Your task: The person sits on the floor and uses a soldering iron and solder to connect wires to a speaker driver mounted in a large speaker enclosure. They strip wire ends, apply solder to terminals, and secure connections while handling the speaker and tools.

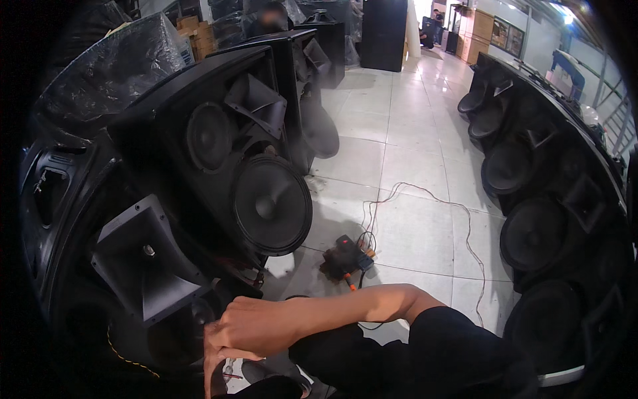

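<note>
My right hand (249, 326) reaches across from the right at the lower middle, beside the nearest black speaker cabinet. Its thumb and a downward-stretched finger are apart, with nothing visible between them; the other fingers are partly hidden. Just below the hand lie a small metal piece (229, 366) and a bit of red wire. A grey square horn (147, 263) sits tilted on the nearest cabinet, left of the hand. My left hand is not visible. Behind the horn, a large round woofer (271, 205) leans out from the front of another speaker cabinet (173, 86).
A dark tool with an orange part (350, 282) lies on the tiled floor (412, 226), with long thin wires (458, 205) trailing from it. More speaker cabinets (531, 233) line the right side. A yellow-black wire (133, 362) hangs at lower left. People stand farther back.
</note>
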### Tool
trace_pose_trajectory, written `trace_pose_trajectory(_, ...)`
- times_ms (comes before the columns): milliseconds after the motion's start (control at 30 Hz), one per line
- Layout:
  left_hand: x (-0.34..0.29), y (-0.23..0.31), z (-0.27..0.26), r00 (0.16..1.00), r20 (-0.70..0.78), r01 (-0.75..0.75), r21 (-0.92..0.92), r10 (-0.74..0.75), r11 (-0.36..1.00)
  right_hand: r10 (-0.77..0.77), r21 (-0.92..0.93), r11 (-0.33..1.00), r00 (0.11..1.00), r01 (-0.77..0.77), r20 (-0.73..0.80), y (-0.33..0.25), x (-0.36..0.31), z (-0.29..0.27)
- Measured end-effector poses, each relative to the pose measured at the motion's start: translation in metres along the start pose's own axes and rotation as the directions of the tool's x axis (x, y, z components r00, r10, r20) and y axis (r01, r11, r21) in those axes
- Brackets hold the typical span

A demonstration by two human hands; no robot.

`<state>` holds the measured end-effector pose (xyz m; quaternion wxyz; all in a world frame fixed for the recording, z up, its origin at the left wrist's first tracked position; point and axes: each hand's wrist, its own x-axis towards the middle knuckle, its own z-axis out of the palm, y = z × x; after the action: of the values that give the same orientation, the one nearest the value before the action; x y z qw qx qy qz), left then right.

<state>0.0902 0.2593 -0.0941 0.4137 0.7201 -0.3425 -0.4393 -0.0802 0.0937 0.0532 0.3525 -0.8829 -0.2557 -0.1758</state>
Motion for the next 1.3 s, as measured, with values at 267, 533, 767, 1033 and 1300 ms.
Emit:
trace_pose_trajectory(267, 0.006, -0.021, -0.009, 0.999, -0.045, -0.025, -0.011, 0.024, 1.0, 0.079, -0.007, 0.997, 0.996, -0.079, -0.03, 0.001, -0.004, -0.002)
trace_pose_trajectory(533, 0.015, -0.073, -0.034, 0.99, -0.103, -0.099, -0.024, 0.096, 0.995, 0.056, -0.115, 0.993, 0.968, -0.028, 0.244, 0.001, -0.013, -0.009)
trace_pose_trajectory(767, -0.002, -0.011, -0.005, 0.987, -0.159, -0.062, -0.132, 0.041, 0.989, 0.107, -0.099, 0.992, 0.925, -0.076, 0.364, 0.009, -0.021, -0.002)
trace_pose_trajectory(1033, -0.013, 0.014, 0.001, 0.991, -0.091, -0.105, -0.06, 0.1, 0.993, 0.113, -0.134, 0.989, 0.926, -0.069, 0.361, 0.014, -0.024, 0.0)
trace_pose_trajectory(1300, -0.025, 0.02, -0.003, 0.986, -0.118, -0.135, -0.114, 0.121, 0.984, 0.201, -0.179, 0.974, 0.888, -0.137, 0.414, -0.001, -0.02, -0.011)
